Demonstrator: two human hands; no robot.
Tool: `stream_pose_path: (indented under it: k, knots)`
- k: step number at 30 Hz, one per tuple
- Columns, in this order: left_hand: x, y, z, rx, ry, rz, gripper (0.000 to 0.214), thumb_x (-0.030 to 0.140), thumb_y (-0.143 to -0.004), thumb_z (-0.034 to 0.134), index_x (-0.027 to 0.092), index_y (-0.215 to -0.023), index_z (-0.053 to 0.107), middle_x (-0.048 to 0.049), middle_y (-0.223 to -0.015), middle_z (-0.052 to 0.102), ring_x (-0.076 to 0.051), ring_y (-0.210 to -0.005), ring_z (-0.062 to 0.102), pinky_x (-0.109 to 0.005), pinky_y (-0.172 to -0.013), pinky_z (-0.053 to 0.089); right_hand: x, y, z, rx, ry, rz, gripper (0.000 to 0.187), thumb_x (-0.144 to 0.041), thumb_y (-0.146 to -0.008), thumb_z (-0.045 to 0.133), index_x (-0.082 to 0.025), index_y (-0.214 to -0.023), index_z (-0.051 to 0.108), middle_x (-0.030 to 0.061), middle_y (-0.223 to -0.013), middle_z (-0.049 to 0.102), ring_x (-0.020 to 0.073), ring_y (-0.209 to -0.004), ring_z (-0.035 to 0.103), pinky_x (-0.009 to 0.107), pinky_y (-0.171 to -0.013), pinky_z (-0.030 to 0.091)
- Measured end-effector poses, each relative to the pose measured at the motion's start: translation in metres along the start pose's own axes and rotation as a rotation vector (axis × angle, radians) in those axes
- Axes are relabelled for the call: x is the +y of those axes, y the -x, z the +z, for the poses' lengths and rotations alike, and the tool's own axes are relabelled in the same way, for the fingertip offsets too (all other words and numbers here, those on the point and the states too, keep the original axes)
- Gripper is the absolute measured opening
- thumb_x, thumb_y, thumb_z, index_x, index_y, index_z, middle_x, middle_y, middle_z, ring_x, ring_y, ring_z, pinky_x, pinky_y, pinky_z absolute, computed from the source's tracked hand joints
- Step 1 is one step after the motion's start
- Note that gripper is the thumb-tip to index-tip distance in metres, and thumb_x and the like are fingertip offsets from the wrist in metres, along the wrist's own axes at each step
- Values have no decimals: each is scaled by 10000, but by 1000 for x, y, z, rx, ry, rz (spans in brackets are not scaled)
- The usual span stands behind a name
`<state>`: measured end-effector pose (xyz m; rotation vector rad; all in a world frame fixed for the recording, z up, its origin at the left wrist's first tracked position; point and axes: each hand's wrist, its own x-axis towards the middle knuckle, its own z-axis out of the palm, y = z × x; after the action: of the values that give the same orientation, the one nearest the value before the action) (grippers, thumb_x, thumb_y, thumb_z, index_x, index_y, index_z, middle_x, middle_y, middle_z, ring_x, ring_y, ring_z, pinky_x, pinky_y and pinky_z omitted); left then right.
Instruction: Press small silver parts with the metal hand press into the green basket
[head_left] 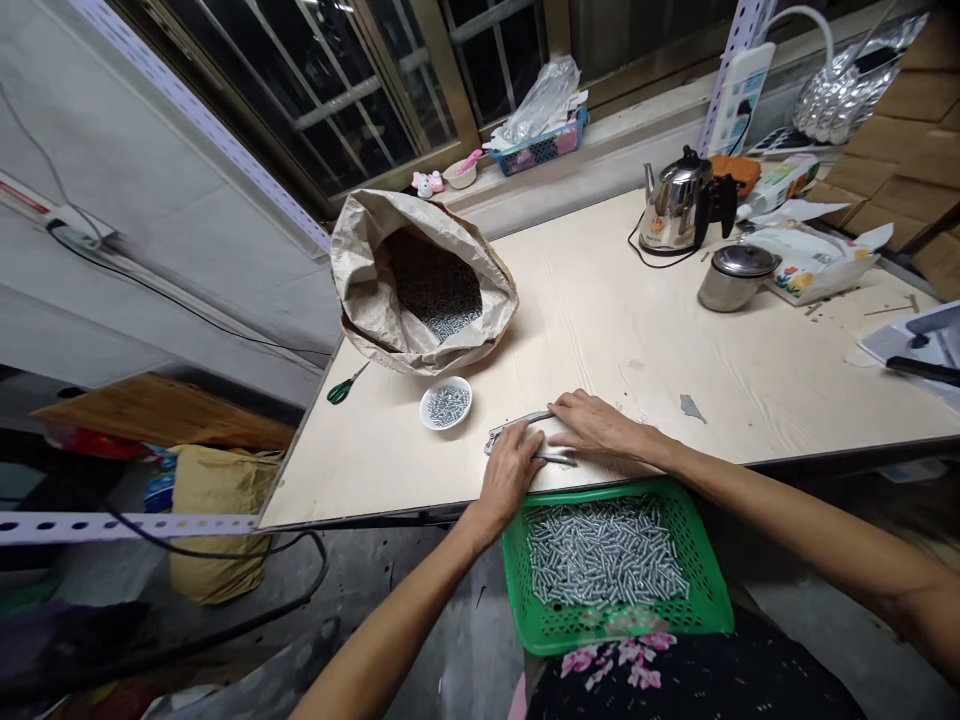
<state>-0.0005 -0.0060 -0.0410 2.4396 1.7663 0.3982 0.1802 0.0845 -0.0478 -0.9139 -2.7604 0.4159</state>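
A grey metal tool like pliers (527, 417), its two long arms spread apart, lies at the table's front edge. My left hand (511, 462) is closed over the tool near its jointed left end, fingers curled across it. At the end of the far arm, the fingertips of my right hand (592, 422) grip the metal, with the thumb lower down. What lies between the arms is partly hidden by my fingers. Left of the tool stands a small white bowl (448, 424) of short silver pieces. Below my hands, a green basket (520, 610) holds many silver spring-like or screw-like pieces.
A large open paper-lined sack (360, 260) with more metal pieces stands behind the bowl. Green-handled scissors (340, 391) lie at the left edge. Farther right are a steel kettle (675, 205), a lidded metal pot (733, 285) and a grey scrap (691, 407).
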Motion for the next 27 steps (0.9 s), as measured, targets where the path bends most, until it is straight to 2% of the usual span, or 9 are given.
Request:
stream_pose_path:
  k: [3,6,9,13,16,18,22,24,27]
  knots:
    - [14,15,11,71,7,25,174,257,-876,539,203,-1021,617,-111,-1249,522,-255,-1168,460,-425,-946,450,8,-7,5,9,51,67,147,-237,-900,517,-158,-971,619,86,-938,609,205,-850,495,308,-700,346]
    - [27,22,20,72,61,-9,147,267,-889,523,201,-973,623,-80,-1075,605,-218,-1023,538,-448,-957,431,13,-21,11,44,101,61,166,-140,-899,468,-155,-843,623,74,-890,606,190,-825,487,303,-695,326]
    - [34,25,23,61,96,-50,146,253,-899,512,205,-982,622,-49,-948,628,-194,-924,563,-482,-986,394,14,-35,9,69,110,55,187,-134,-901,456,-155,-810,618,72,-881,609,186,-815,486,304,-701,322]
    - [31,35,12,172,155,-82,213,261,-900,507,197,-1081,599,-85,-1079,593,-199,-1018,549,-407,-938,445,5,-28,3,114,113,92,138,-178,-898,489,-154,-849,616,91,-923,606,203,-845,491,315,-712,325]
    - [16,43,-9,277,53,-328,226,303,-893,509,177,-1047,616,-107,-1058,583,-226,-1011,536,-372,-848,473,-11,-1,5,155,24,32,110,-265,-884,552,-171,-911,602,76,-963,590,203,-891,490,311,-731,332]
    - [2,44,-24,180,-60,-523,205,336,-856,556,166,-924,648,-102,-961,605,-251,-974,535,-365,-797,465,-24,16,11,124,-46,-35,170,-341,-860,596,-185,-927,597,59,-960,585,203,-897,488,312,-734,330]
    - [-21,28,-43,-285,-28,-743,216,387,-761,637,175,-722,655,-74,-828,654,-231,-850,594,-286,-644,428,-40,24,29,55,-34,-46,112,-293,-872,585,-185,-904,582,48,-927,584,190,-854,490,316,-719,308]
    - [-29,17,-46,-438,-3,-760,228,396,-764,621,175,-726,662,-59,-765,672,-200,-755,619,-260,-595,401,-40,14,34,67,7,-9,65,-235,-895,544,-178,-898,575,49,-913,587,187,-850,492,316,-714,295]
    - [-36,2,-49,-474,-146,-678,182,309,-793,585,157,-779,683,-94,-824,697,-215,-810,643,-262,-632,404,-30,-5,34,103,52,42,68,-235,-904,532,-178,-905,567,51,-925,588,188,-858,492,310,-706,281]
